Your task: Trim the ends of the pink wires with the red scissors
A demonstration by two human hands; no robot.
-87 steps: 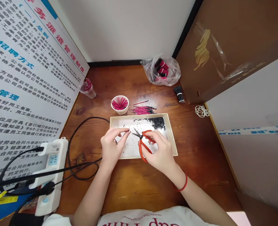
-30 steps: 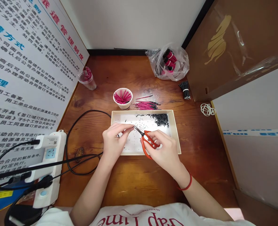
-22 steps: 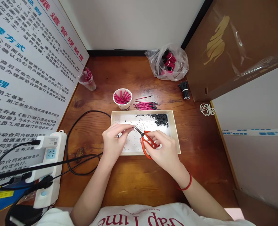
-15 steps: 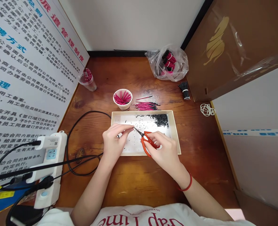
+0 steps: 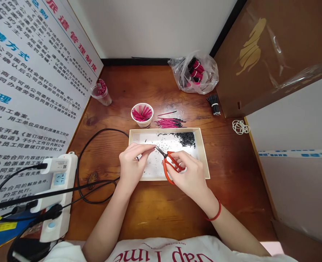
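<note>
Orange-handled scissors [image 5: 165,155] slanting diagonally, tips pointing forward-left, right hand [image 5: 190,165] gripping the handles, left hand [image 5: 132,163] pinching a tiny unclear piece [image 5: 155,146], blades spreading less widely than earlier

Office work nook: staffing-rules poster [image 5: 41,80], wooden desk [image 5: 172,214], power strip [image 5: 61,178]

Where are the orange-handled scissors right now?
In the head view, the scissors are in the right hand, over the tray, pointing toward the left hand.

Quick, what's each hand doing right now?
Left hand: pinched closed; anything held is too small to identify.
Right hand: closed, holding dark-bladed, orange-handled metal scissors.
</note>
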